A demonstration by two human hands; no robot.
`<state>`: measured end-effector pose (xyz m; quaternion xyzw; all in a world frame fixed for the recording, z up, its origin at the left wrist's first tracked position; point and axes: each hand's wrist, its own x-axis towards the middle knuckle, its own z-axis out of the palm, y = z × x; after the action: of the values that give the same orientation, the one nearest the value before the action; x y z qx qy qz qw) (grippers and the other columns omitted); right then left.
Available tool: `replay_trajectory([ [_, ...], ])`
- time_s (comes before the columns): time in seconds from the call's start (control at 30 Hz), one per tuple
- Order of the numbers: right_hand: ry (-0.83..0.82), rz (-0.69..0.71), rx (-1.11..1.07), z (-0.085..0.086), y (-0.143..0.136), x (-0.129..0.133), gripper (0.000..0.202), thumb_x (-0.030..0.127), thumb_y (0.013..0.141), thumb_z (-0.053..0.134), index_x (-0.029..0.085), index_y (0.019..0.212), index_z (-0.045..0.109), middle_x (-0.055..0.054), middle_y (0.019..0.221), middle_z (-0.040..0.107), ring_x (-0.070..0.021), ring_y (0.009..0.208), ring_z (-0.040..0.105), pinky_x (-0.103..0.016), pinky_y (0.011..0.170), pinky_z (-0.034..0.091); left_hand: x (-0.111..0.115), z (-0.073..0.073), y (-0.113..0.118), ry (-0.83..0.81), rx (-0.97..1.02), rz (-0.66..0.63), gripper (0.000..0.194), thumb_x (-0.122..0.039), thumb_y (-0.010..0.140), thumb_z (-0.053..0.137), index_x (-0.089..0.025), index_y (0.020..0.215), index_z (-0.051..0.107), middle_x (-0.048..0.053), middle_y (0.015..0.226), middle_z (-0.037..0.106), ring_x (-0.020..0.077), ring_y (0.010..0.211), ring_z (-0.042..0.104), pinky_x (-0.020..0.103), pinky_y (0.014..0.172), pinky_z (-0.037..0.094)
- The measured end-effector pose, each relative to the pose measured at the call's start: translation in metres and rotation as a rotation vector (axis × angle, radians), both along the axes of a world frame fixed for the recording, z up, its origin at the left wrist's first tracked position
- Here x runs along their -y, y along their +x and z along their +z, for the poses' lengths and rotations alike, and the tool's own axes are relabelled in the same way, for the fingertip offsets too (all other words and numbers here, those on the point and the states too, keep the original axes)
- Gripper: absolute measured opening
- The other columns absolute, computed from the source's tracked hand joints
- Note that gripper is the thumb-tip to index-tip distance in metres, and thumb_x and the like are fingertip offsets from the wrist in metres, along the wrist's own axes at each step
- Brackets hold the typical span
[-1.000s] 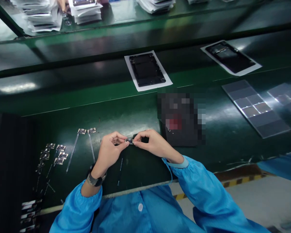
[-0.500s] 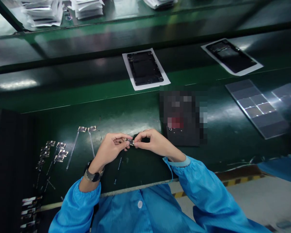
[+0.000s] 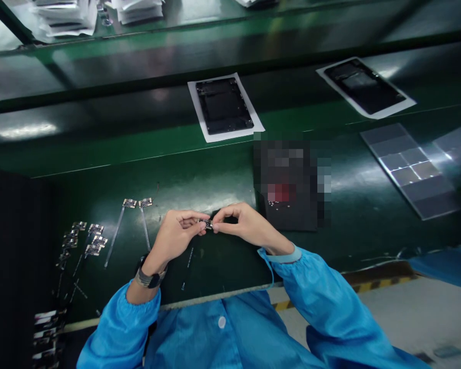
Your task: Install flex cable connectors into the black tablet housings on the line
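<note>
Several small circuit boards (image 3: 94,249) are clustered at the left of the worktop (image 3: 230,271); 2 strip-tailed boards (image 3: 129,203) are laid near them. By the left hand (image 3: 174,233), the left end of a held board (image 3: 208,224) is pinched, fingers (image 3: 195,228) closed on it, over the worktop. Its right end is gripped between the closed fingers of the right hand (image 3: 246,223). Farther right, a dark panel (image 3: 292,220) is seen, partly pixelated; well apart, a clear sheet (image 3: 411,169) is laid.

The green bench (image 3: 88,189) gleams; the floor (image 3: 392,320) looks pale.
</note>
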<state>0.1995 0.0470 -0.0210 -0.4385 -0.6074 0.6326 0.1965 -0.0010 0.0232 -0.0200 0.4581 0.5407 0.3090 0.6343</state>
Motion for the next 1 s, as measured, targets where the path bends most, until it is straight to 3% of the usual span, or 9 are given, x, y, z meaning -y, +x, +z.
replay_trajectory([
  [0.6,-0.051,0.006,-0.062,-0.006,0.004,-0.004,0.017,0.034,0.078,0.073,0.017,0.075,0.074,-0.004,0.078,0.076,-0.0181,0.076,0.068,-0.030,0.074,0.051,0.002,0.003,0.007,-0.078,0.079,0.046,0.014,-0.018,0.071,0.074,-0.013,0.084,0.078,0.007,0.064,0.073,0.0170,0.059,0.068,0.027,0.061,0.054],
  [0.7,-0.006,0.027,-0.032,-0.001,0.009,-0.004,0.018,0.034,0.079,0.072,0.017,0.082,0.075,-0.005,0.085,0.077,-0.0203,0.084,0.070,-0.032,0.081,0.051,-0.001,0.000,0.004,-0.062,0.078,0.031,0.016,-0.019,0.070,0.074,-0.013,0.085,0.077,0.006,0.064,0.072,0.0170,0.061,0.069,0.026,0.062,0.054],
  [0.77,0.068,0.015,0.020,0.009,0.013,-0.006,0.020,0.035,0.079,0.072,0.018,0.088,0.076,-0.006,0.093,0.077,-0.0224,0.093,0.069,-0.034,0.087,0.050,-0.007,-0.005,-0.003,-0.011,0.009,0.114,0.015,-0.018,0.068,0.073,-0.013,0.082,0.076,0.005,0.062,0.071,0.0171,0.061,0.068,0.025,0.061,0.053],
  [0.9,0.312,-0.106,0.159,0.037,0.023,-0.035,0.024,0.038,0.087,0.062,0.019,0.085,0.076,-0.006,0.091,0.077,-0.0229,0.091,0.070,-0.034,0.085,0.051,-0.021,-0.016,-0.027,0.085,-0.201,0.358,0.014,-0.017,0.068,0.070,-0.013,0.081,0.073,0.004,0.063,0.071,0.0170,0.058,0.067,0.025,0.056,0.049],
  [1.0,0.512,-0.224,0.309,0.051,0.022,-0.087,0.020,0.031,0.088,0.061,0.017,0.084,0.075,-0.005,0.090,0.077,-0.0216,0.089,0.069,-0.033,0.086,0.050,-0.027,-0.023,-0.049,0.128,-0.362,0.410,0.015,-0.020,0.071,0.066,-0.014,0.083,0.073,0.005,0.066,0.071,0.0177,0.059,0.067,0.025,0.057,0.048],
])
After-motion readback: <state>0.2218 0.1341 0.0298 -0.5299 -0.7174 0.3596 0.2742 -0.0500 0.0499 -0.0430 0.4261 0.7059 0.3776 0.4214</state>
